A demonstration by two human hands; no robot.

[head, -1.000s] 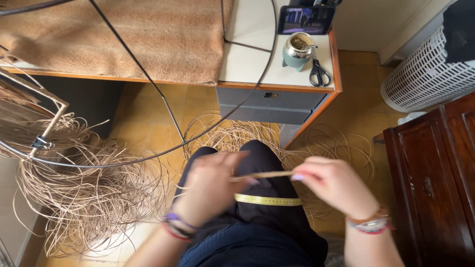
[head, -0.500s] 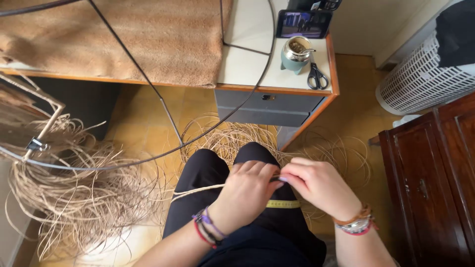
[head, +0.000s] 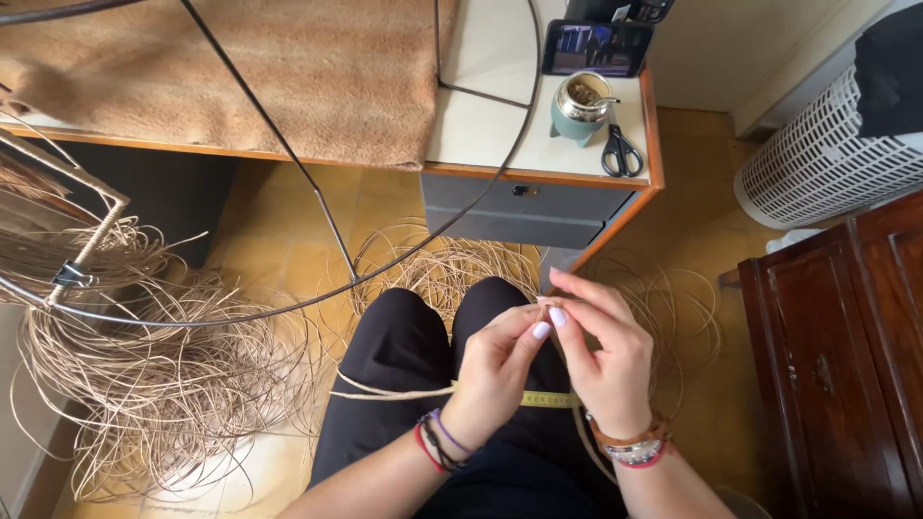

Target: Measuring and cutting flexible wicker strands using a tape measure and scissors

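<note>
Rattan strand (head: pixel 404 392) is pinched at its end between both hands (head: pixel 553 360), fingertips together over the lap. Bench (head: pixel 538 178) edge at 12 o'clock; wire frame (head: pixel 317 207) and cane tangle (head: pixel 163 384) crowd 9 o'clock; cabinet (head: pixel 846 365) at 3.

Bright even daylight, soft shadows, sharp focus, wide-angle bending at edges

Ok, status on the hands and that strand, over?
Left hand and right hand together above the lap, fingers pinching one end of a rattan strand. Yellow tape measure lies across the thigh beneath. Loose rattan coils on the floor alongside.
</note>
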